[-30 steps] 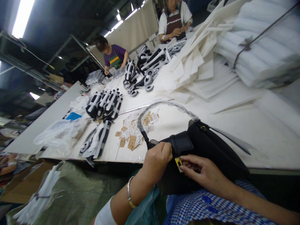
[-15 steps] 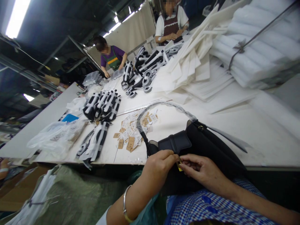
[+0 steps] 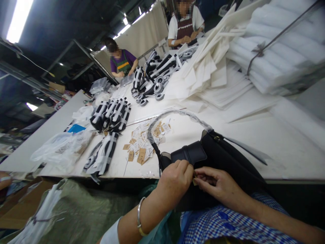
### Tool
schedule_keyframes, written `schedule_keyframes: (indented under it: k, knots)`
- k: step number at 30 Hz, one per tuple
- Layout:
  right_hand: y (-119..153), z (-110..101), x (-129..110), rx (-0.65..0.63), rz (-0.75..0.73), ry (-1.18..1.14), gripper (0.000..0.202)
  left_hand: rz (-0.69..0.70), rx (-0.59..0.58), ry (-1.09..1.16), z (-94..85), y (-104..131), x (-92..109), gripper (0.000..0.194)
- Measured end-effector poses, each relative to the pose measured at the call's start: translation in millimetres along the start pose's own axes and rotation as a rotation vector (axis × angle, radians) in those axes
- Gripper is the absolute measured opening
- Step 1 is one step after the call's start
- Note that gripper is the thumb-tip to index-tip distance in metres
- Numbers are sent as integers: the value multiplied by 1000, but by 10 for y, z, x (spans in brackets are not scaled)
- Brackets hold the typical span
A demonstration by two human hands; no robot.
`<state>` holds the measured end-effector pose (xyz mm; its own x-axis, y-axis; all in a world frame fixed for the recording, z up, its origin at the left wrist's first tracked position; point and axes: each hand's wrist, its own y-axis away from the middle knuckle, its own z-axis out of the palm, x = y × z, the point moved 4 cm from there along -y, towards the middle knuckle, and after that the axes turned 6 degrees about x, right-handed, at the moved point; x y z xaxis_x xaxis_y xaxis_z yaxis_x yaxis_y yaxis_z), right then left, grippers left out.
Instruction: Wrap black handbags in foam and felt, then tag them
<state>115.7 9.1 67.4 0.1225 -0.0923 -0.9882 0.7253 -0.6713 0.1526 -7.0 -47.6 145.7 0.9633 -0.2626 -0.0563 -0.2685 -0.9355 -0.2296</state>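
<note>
A black handbag (image 3: 228, 159) leans at the table's front edge, its flap (image 3: 189, 152) facing up and its wrapped strap (image 3: 152, 130) arched over the table. Just below the flap, my left hand (image 3: 176, 179) is closed, fingertips pinched on something I cannot make out. My right hand (image 3: 218, 184) meets it from the right, thumb and fingers pinching a small gold-coloured metal piece (image 3: 195, 181) against the bag's front. The fingers partly hide this piece. Beyond the strap lies a loose pile of white and brown tags (image 3: 142, 144).
Wrapped black straps (image 3: 110, 113) lie in bundles at left and centre, near a plastic bag (image 3: 63, 147). White foam sheets (image 3: 215, 74) and a tied white stack (image 3: 281, 47) fill the right back. Two people work across the white table (image 3: 243, 135).
My left hand's fingers have curled more tightly and its wrist has turned slightly. The yellow glint at the metal piece has faded. Across the table, the left person's hand has moved closer to the body.
</note>
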Motion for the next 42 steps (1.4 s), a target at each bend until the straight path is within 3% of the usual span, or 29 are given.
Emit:
schedule_keyframes:
  k: [4,7,11,16,19,21,23,26,28,31,34,36,38,42]
  knots:
    - [22,6,-16,-19,-6,17,27,-29,65,-73,-6,-58,-76,12]
    - [38,12,1,-41,39,-10,29,-125,139,-25,-34,-97,-198,15]
    - [25,12,29,-24,93,-65,35,-334,124,320,-62,-84,-361,11]
    - [-11,15,18,-35,123,-167,40,-724,32,953,-24,90,-477,8]
    - [-34,-7,2,-29,141,-194,40,-857,122,1177,-84,276,-500,21]
    - [-56,-21,-15,-34,146,-203,41,-866,241,1089,-181,459,-506,12]
    - [-83,-35,-41,-45,144,-221,42,-904,386,951,-267,716,-490,19]
    - [-116,-58,-87,-49,156,-234,45,-1103,591,863,-266,1213,-420,25]
    - [-125,-69,-118,-49,165,-226,46,-1209,499,798,-149,1512,-334,25]
    - [-123,-80,-154,-34,157,-209,47,-1170,259,573,29,1830,-217,29]
    - [-114,-76,-152,-21,141,-176,49,-1152,295,326,10,1984,-166,29]
    - [-109,-67,-130,-7,127,-164,50,-1239,332,319,-66,1945,-144,29]
    - [-109,-58,-96,22,119,-174,52,-1267,355,410,-143,1737,-108,30]
    - [-106,-33,-42,54,98,-179,54,-1042,449,703,-126,1008,-13,17]
